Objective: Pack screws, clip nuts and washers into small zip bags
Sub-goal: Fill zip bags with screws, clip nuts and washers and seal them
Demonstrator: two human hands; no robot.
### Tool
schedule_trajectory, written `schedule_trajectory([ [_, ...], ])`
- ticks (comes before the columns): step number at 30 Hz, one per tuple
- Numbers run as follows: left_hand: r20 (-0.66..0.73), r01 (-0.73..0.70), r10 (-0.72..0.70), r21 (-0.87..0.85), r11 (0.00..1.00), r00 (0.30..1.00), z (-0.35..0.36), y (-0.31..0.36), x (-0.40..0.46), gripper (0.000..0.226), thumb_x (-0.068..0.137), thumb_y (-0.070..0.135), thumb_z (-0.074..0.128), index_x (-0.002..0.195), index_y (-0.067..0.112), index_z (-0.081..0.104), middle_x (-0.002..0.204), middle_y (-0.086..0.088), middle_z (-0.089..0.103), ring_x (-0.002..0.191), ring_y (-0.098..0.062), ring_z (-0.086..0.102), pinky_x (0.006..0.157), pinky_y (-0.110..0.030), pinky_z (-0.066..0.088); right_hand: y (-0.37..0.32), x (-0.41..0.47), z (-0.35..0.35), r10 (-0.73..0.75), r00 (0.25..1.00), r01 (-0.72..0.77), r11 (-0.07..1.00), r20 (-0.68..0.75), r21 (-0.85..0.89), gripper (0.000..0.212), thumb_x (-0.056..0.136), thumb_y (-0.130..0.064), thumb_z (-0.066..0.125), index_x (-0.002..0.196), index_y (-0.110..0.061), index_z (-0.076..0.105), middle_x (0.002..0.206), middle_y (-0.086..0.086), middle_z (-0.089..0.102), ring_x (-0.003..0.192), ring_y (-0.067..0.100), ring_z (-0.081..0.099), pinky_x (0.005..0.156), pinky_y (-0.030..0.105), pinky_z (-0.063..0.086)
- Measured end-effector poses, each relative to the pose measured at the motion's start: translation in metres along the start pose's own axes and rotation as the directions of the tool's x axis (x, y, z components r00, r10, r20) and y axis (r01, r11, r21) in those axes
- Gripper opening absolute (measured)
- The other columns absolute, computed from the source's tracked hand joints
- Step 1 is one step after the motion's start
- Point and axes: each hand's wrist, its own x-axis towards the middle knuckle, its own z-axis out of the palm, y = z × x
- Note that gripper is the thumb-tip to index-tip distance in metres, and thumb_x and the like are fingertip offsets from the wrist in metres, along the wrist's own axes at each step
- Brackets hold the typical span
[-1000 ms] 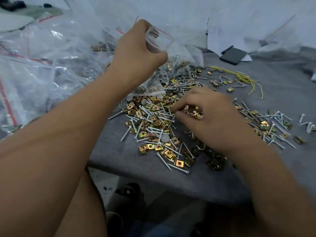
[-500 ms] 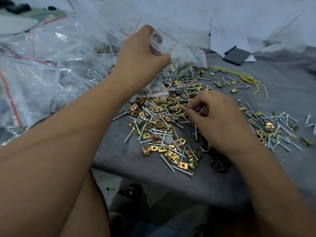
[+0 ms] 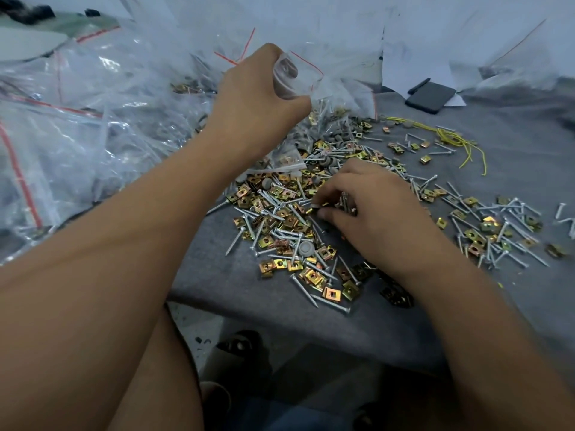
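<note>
My left hand (image 3: 258, 101) holds a small clear zip bag (image 3: 295, 76) with a red strip, raised above the back of the pile. A grey washer shows inside the bag. A heap of gold clip nuts (image 3: 280, 213), silver screws (image 3: 306, 290) and grey washers (image 3: 306, 246) lies on the grey cloth. My right hand (image 3: 373, 213) rests low on the heap, thumb and fingertips pinching small parts, with screws showing under the curled fingers.
A big mound of clear zip bags (image 3: 93, 119) fills the left and back. A second scatter of screws and clip nuts (image 3: 491, 225) lies to the right. Yellow wire (image 3: 457, 141) and a black phone (image 3: 431, 96) sit at the back right. The table edge (image 3: 280, 312) runs near my knees.
My right hand has shifted slightly across the heap and closed its fingertips on parts. My left hand with the bag has stayed raised in about the same place.
</note>
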Motion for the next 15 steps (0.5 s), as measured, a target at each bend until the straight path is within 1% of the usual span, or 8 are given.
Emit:
schedule_trajectory([
  [2, 0.0, -0.002, 0.002, -0.004, 1.0, 1.0, 0.0, 0.0, 0.0, 0.034, 0.091, 0.028, 0.069, 0.122, 0.016, 0.063, 0.101, 0.008, 0.07, 0.094, -0.019, 0.074, 0.078, -0.032, 0.056, 0.001, 0.001, 0.001, 0.027, 1.0, -0.027, 0.999, -0.001, 0.04, 0.011, 0.09, -0.027, 0.079, 0.1, -0.029, 0.074, 0.105, -0.012, 0.055, 0.098, 0.007, 0.05, 0.088, 0.029, 0.046],
  [5, 0.001, -0.005, 0.005, 0.006, 1.0, 1.0, -0.002, -0.001, 0.0, 0.034, 0.091, 0.029, 0.069, 0.123, 0.017, 0.063, 0.102, 0.01, 0.069, 0.094, -0.015, 0.073, 0.083, -0.036, 0.058, 0.001, -0.004, -0.006, 0.049, 0.998, -0.043, 0.985, -0.033, 0.169, 0.015, 0.084, -0.031, 0.084, 0.092, -0.029, 0.072, 0.103, -0.015, 0.057, 0.089, 0.001, 0.051, 0.076, 0.011, 0.036],
  [6, 0.0, -0.005, 0.005, 0.005, 1.0, 1.0, -0.002, -0.002, 0.001, 0.034, 0.091, 0.029, 0.069, 0.123, 0.017, 0.063, 0.102, 0.01, 0.069, 0.094, -0.013, 0.073, 0.083, -0.036, 0.057, 0.0, -0.006, -0.011, 0.041, 0.998, -0.029, 0.978, -0.056, 0.206, 0.016, 0.082, -0.032, 0.086, 0.09, -0.03, 0.072, 0.102, -0.015, 0.06, 0.091, -0.001, 0.054, 0.076, 0.009, 0.037],
  [8, -0.001, -0.006, 0.006, -0.003, 1.0, 1.0, -0.002, -0.003, 0.001, 0.034, 0.092, 0.029, 0.069, 0.123, 0.017, 0.062, 0.102, 0.01, 0.068, 0.093, -0.014, 0.072, 0.08, -0.033, 0.056, -0.004, -0.013, -0.02, 0.012, 0.997, 0.011, 0.951, -0.072, 0.31, 0.018, 0.079, -0.033, 0.088, 0.088, -0.032, 0.073, 0.098, -0.014, 0.068, 0.092, 0.002, 0.062, 0.077, 0.013, 0.045],
  [10, -0.002, -0.011, 0.011, 0.007, 1.0, 1.0, -0.001, -0.002, 0.001, 0.034, 0.092, 0.03, 0.069, 0.123, 0.017, 0.063, 0.1, 0.01, 0.069, 0.094, -0.013, 0.072, 0.079, -0.031, 0.056, -0.01, -0.021, -0.027, -0.04, 0.999, 0.041, 0.905, -0.011, 0.424, 0.018, 0.078, -0.034, 0.089, 0.087, -0.033, 0.073, 0.095, -0.014, 0.074, 0.087, 0.008, 0.069, 0.076, 0.024, 0.055],
  [11, -0.001, -0.013, 0.013, 0.018, 1.0, 1.0, 0.0, -0.002, 0.001, 0.034, 0.092, 0.03, 0.069, 0.123, 0.017, 0.063, 0.1, 0.01, 0.069, 0.094, -0.012, 0.072, 0.079, -0.031, 0.057, -0.013, -0.024, -0.028, -0.081, 0.996, 0.057, 0.902, 0.037, 0.428, 0.018, 0.078, -0.033, 0.089, 0.087, -0.033, 0.074, 0.094, -0.014, 0.075, 0.085, 0.008, 0.07, 0.076, 0.026, 0.057],
  [13, 0.004, -0.014, 0.014, 0.032, 0.999, 1.0, 0.0, -0.002, 0.001, 0.034, 0.092, 0.031, 0.068, 0.122, 0.018, 0.063, 0.099, 0.008, 0.07, 0.095, -0.011, 0.071, 0.082, -0.034, 0.058, -0.018, -0.027, -0.025, -0.147, 0.98, 0.091, 0.933, 0.137, 0.348, 0.017, 0.079, -0.032, 0.088, 0.088, -0.031, 0.073, 0.091, -0.016, 0.074, 0.084, 0.004, 0.069, 0.076, 0.024, 0.056],
  [15, 0.011, -0.015, 0.015, 0.035, 0.999, 1.0, 0.001, -0.002, 0.001, 0.034, 0.092, 0.03, 0.068, 0.123, 0.018, 0.063, 0.102, 0.006, 0.071, 0.096, -0.011, 0.071, 0.087, -0.037, 0.058, -0.021, -0.025, -0.023, -0.164, 0.968, 0.11, 0.957, 0.189, 0.267, 0.016, 0.082, -0.028, 0.086, 0.09, -0.028, 0.072, 0.089, -0.017, 0.07, 0.085, 0.001, 0.065, 0.077, 0.022, 0.052],
])
